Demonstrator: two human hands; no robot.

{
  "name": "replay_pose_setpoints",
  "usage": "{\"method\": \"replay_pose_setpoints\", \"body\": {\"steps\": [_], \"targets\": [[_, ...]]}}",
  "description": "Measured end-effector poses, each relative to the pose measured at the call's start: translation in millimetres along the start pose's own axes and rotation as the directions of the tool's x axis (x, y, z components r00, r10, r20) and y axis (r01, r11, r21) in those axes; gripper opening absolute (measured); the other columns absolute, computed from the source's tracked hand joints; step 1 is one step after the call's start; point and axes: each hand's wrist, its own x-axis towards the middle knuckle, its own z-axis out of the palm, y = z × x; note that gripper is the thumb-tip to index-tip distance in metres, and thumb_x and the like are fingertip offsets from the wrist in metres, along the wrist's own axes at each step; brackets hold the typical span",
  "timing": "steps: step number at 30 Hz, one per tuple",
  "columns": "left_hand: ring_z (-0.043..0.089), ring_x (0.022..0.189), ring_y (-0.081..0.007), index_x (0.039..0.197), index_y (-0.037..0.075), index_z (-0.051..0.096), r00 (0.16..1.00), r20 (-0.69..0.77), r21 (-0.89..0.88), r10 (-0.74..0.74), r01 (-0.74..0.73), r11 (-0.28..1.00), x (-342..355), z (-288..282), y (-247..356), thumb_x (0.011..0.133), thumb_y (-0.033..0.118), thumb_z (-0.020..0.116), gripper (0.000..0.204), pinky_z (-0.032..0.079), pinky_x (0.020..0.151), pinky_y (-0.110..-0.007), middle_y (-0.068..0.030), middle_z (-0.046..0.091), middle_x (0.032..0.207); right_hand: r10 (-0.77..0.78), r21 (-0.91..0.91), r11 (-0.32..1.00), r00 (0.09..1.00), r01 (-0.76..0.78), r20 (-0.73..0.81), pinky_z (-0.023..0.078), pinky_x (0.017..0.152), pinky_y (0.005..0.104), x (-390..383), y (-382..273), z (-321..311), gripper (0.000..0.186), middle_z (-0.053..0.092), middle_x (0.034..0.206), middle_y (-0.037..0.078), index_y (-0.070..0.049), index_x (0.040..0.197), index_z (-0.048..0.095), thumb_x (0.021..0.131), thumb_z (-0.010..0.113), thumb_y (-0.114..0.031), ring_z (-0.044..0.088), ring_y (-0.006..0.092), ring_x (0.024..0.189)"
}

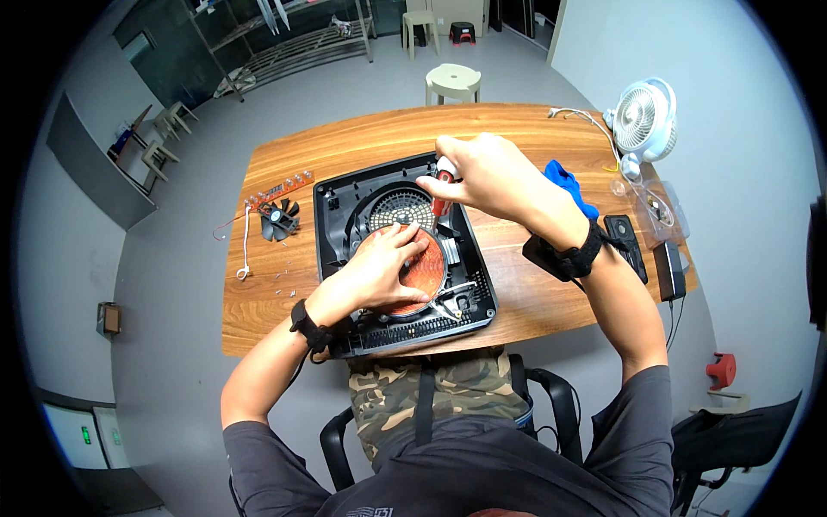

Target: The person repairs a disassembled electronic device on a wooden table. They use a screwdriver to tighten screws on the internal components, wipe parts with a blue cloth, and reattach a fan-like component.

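A black plastic appliance housing [338,209] lies open on the wooden table [525,306], with a round perforated grille [388,203] near its top and a round copper-coloured coil [426,271] below. My left hand [383,270] rests on the coil with its fingers spread. My right hand [476,177] grips a red and white screwdriver-like tool [444,196], held upright over the housing's upper right, beside the coil. The tool's tip is too small to make out.
At the table's left are a small black fan [277,219] and an orange circuit board [280,186]. At the right are a white desk fan [637,116], blue cloth [562,181], plastic box [668,215] and black power brick [669,270]. A stool [453,79] stands behind.
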Motion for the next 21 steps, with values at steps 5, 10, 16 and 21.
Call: {"method": "replay_pose_setpoints", "body": {"steps": [5,10,16,21], "targets": [[0.034,0.147,-0.0454,0.143,0.000,0.054,1.000,0.000,0.005,-0.002,0.002,1.000,-0.3,-1.4,1.1,0.073,0.051,0.086,0.092,0.030,0.122,-0.050,-0.0276,0.037,0.158,0.001,0.008,1.000,0.999,-0.001,0.036,0.053,0.061,0.0449,2.9,1.5,5.0,0.049,0.066,0.067,0.018,-0.001,0.085,0.058,0.092,0.071,-0.048,0.067,0.0401,0.065],[0.034,0.148,-0.0456,0.144,0.001,0.053,1.000,0.007,0.019,0.001,-0.002,1.000,-0.7,-0.4,0.0,0.075,0.051,0.085,0.091,0.030,0.123,-0.050,-0.0280,0.037,0.158,-0.026,-0.094,0.995,0.990,0.039,0.141,0.054,0.069,0.0487,10.2,-16.6,-3.8,0.043,0.068,0.072,0.020,0.001,0.090,0.058,0.096,0.064,-0.041,0.068,0.0419,0.072],[0.036,0.147,-0.0429,0.142,0.001,0.055,1.000,-0.024,-0.009,0.017,-0.017,1.000,-2.3,-3.0,1.4,0.078,0.046,0.084,0.083,0.032,0.121,-0.048,-0.0285,0.042,0.155,0.012,-0.057,0.998,0.979,0.000,0.203,0.055,0.072,0.0517,20.8,-16.8,-6.3,0.042,0.069,0.077,0.023,0.001,0.098,0.062,0.099,0.058,-0.041,0.069,0.0432,0.078],[0.071,0.107,-0.0329,0.126,-0.002,0.064,0.964,-0.266,-0.256,-0.007,-0.063,0.964,14.0,-32.5,0.7,0.082,0.025,0.083,0.056,0.055,0.095,-0.040,-0.0199,0.071,0.115,0.079,-0.173,0.984,0.977,-0.044,0.200,0.056,0.071,0.0525,24.5,-15.0,-7.5,0.050,0.069,0.076,0.024,0.000,0.092,0.068,0.099,0.058,-0.048,0.069,0.0446,0.076]]}}
